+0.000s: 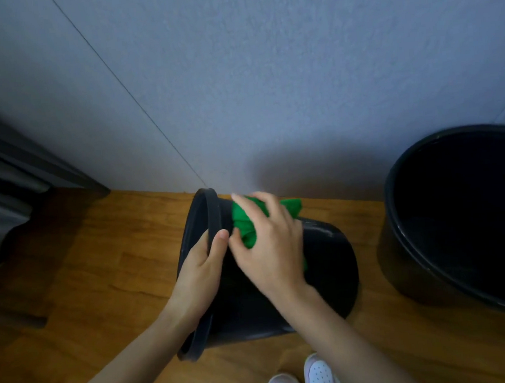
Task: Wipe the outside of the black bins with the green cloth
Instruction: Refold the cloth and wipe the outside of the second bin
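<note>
Right hand (269, 244): fingers spread, palm pressed on the green cloth (247, 222), which is bunched against the upper side wall of the tipped bin (326, 264), just behind its rim. Left hand (201, 268): closed over that rim, thumb outside, fingers hidden inside. Tipped bin: black, laid on its side on the wood floor (115, 262), mouth turned left, near the grey wall (267, 84). Second bin (459, 220): black, upright, set apart at right. White shoes (302, 380): seen at bottom edge.
</note>
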`<state>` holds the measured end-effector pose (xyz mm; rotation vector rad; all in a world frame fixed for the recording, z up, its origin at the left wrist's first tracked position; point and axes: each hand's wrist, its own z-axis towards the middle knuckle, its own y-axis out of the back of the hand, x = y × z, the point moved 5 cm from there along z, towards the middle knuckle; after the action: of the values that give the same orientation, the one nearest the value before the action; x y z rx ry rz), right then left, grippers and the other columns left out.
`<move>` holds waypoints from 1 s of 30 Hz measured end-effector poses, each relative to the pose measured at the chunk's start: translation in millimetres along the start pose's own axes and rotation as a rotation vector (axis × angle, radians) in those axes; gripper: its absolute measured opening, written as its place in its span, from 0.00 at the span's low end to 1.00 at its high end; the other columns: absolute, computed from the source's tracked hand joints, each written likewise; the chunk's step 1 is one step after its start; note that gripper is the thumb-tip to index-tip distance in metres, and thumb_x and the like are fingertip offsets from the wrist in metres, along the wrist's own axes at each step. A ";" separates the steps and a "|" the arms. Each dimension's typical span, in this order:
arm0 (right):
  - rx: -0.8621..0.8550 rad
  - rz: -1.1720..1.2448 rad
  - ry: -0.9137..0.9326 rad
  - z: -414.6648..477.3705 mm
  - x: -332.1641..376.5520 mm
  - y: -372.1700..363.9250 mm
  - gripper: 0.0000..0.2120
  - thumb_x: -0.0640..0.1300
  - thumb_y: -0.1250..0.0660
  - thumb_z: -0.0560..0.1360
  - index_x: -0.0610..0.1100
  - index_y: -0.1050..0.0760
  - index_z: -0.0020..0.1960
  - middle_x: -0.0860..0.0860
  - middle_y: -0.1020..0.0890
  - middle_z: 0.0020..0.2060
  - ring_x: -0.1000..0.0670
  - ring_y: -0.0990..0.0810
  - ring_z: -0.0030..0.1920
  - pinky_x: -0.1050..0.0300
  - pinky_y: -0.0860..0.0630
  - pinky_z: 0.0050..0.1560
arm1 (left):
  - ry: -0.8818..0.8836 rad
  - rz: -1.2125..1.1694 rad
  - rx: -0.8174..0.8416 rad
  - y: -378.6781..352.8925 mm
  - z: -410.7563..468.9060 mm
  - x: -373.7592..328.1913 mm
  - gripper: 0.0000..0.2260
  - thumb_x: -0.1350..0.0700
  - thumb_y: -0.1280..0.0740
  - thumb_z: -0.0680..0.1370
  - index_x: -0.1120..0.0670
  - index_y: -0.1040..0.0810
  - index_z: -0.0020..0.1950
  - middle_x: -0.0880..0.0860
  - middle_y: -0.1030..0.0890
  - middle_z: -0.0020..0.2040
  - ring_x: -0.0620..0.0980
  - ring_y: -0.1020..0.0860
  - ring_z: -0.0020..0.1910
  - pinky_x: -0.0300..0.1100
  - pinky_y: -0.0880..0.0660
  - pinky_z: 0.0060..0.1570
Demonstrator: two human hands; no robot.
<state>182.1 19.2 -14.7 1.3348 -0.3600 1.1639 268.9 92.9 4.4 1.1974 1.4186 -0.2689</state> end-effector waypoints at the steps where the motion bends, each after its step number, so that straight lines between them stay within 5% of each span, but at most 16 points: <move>1: 0.013 0.014 0.014 -1.2 2.1 -1.8 0.29 0.55 0.43 0.69 0.52 0.34 0.69 0.50 0.31 0.67 0.47 0.29 0.65 0.45 0.28 0.58 | 0.004 -0.003 0.005 -0.4 -0.4 0.0 0.13 0.50 0.45 0.81 0.53 0.23 0.48 0.50 0.19 0.42 0.44 0.20 0.43 0.34 0.27 0.41; 4: 0.033 0.026 -0.009 -5.1 -20.9 -1.5 0.32 0.58 0.41 0.69 0.51 0.38 0.72 0.48 0.41 0.74 0.45 0.38 0.72 0.46 0.34 0.63 | 0.015 -0.031 0.036 -4.4 -2.5 -1.0 0.12 0.50 0.45 0.81 0.51 0.23 0.50 0.52 0.18 0.46 0.49 0.20 0.47 0.44 0.24 0.49; 8: 0.017 0.026 -0.155 -11.3 -85.3 8.7 0.26 0.55 0.38 0.68 0.48 0.28 0.64 0.47 0.25 0.62 0.41 0.28 0.64 0.45 0.29 0.62 | 0.010 -0.046 0.064 -5.3 -6.0 -2.0 0.11 0.48 0.46 0.80 0.48 0.24 0.52 0.49 0.19 0.48 0.45 0.21 0.48 0.40 0.25 0.47; 12: 0.037 -0.030 -0.439 -14.9 -152.8 21.9 0.23 0.46 0.33 0.71 0.46 0.30 0.65 0.44 0.25 0.58 0.42 0.26 0.58 0.55 0.32 0.53 | 0.007 -0.060 0.076 -1.1 -8.9 1.5 0.12 0.48 0.46 0.80 0.48 0.24 0.53 0.47 0.19 0.48 0.43 0.21 0.47 0.39 0.28 0.47; 15: 0.035 -0.087 -0.525 -23.1 -169.3 23.9 0.24 0.47 0.34 0.72 0.47 0.32 0.67 0.44 0.26 0.60 0.41 0.27 0.59 0.53 0.32 0.55 | -0.014 -0.044 0.097 0.4 -9.0 3.3 0.12 0.48 0.46 0.79 0.48 0.24 0.54 0.48 0.19 0.48 0.40 0.20 0.47 0.38 0.27 0.47; 20: -0.074 -0.105 -0.396 -47.6 -123.7 22.5 0.24 0.48 0.34 0.71 0.50 0.31 0.67 0.46 0.26 0.60 0.44 0.25 0.55 0.57 0.31 0.47 | -0.063 0.012 0.122 -1.6 -10.7 3.7 0.11 0.49 0.46 0.79 0.47 0.24 0.54 0.47 0.19 0.48 0.36 0.21 0.48 0.27 0.27 0.42; 24: -0.093 -0.047 -0.210 -38.0 -51.3 15.7 0.25 0.57 0.43 0.69 0.54 0.31 0.66 0.49 0.26 0.60 0.48 0.26 0.59 0.56 0.27 0.48 | -0.112 0.039 0.119 -4.9 -12.0 0.1 0.10 0.51 0.45 0.80 0.45 0.25 0.52 0.47 0.19 0.47 0.35 0.21 0.47 0.25 0.27 0.41; 30: 0.066 0.036 -0.082 -9.1 -3.9 2.8 0.26 0.59 0.48 0.71 0.58 0.36 0.69 0.50 0.29 0.63 0.49 0.31 0.64 0.49 0.26 0.55 | -0.115 0.017 0.111 -4.4 -9.4 0.5 0.11 0.52 0.44 0.80 0.52 0.23 0.51 0.54 0.18 0.45 0.47 0.19 0.44 0.33 0.24 0.40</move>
<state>174.6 25.0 -18.7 1.4415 -0.4090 1.1616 259.9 98.3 4.5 1.2635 1.3068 -0.4038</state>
